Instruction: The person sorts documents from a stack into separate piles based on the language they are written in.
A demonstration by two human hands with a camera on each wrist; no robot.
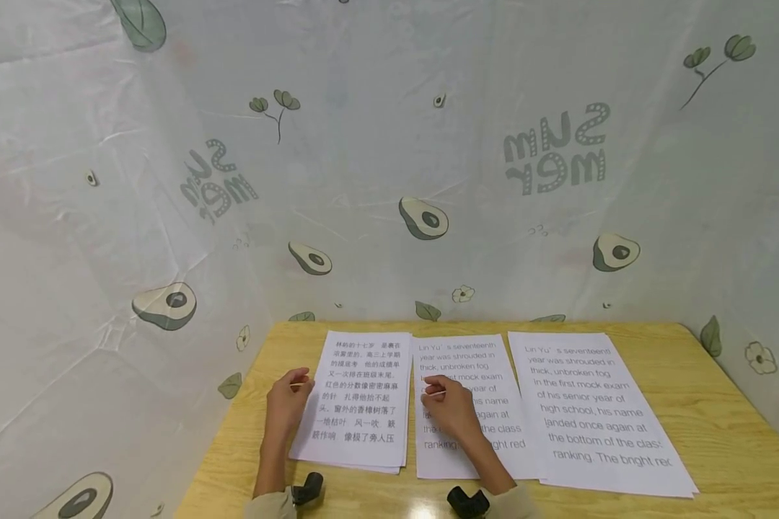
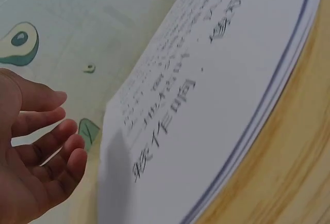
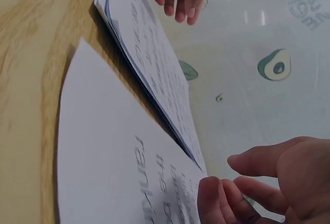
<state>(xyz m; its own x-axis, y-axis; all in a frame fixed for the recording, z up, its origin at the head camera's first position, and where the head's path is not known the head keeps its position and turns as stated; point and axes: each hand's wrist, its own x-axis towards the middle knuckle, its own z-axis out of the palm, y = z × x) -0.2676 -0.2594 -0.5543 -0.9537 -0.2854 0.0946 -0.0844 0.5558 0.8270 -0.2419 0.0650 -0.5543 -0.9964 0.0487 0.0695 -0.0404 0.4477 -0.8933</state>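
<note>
My left hand (image 1: 288, 404) hovers at the left edge of a paper stack printed with Chinese text (image 1: 363, 432). In the left wrist view its fingers (image 2: 67, 157) bend loosely, with nothing between them, beside that stack (image 2: 216, 110). Over the left part of the middle stack of English text (image 1: 461, 346) is my right hand (image 1: 454, 411), hiding some printed words. Its fingers (image 3: 211, 198) are loosely curved and appear to hold nothing in the right wrist view. Another English-printed stack (image 1: 591, 404) lies to the right, touched by neither hand.
The stacks lie on a wood-grain table (image 1: 727, 461). The middle and right stacks meet along their lower edges, and a narrow gap separates the left and middle ones. A pale curtain (image 1: 363, 144) with avocado prints hangs behind the table and at its sides.
</note>
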